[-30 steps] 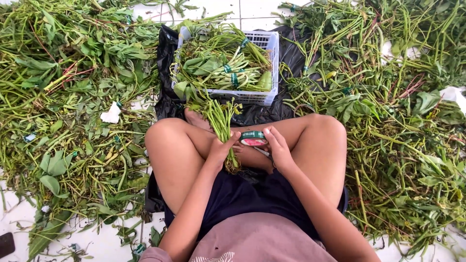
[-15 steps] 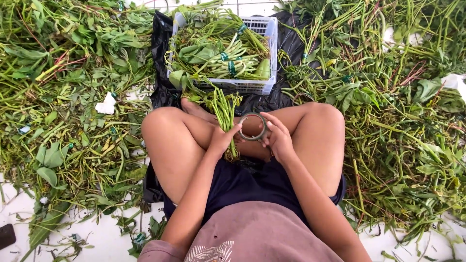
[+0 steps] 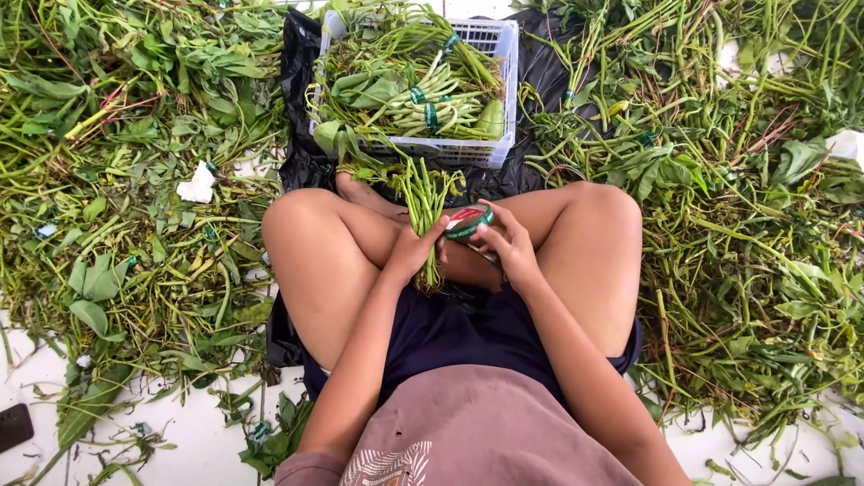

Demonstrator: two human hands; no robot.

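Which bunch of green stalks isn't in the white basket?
The bunch of stalks in the left hand, over the person's lap. The other tied bunches lie inside the white basket. The right hand holds a tape roll beside it.

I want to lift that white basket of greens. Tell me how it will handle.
The white basket has thin lattice walls, so it probably flexes under a one-sided grip. The tied bundles heap above its rim, so tilting it may spill some. It rests on black plastic sheet, so it would likely slide if pushed.
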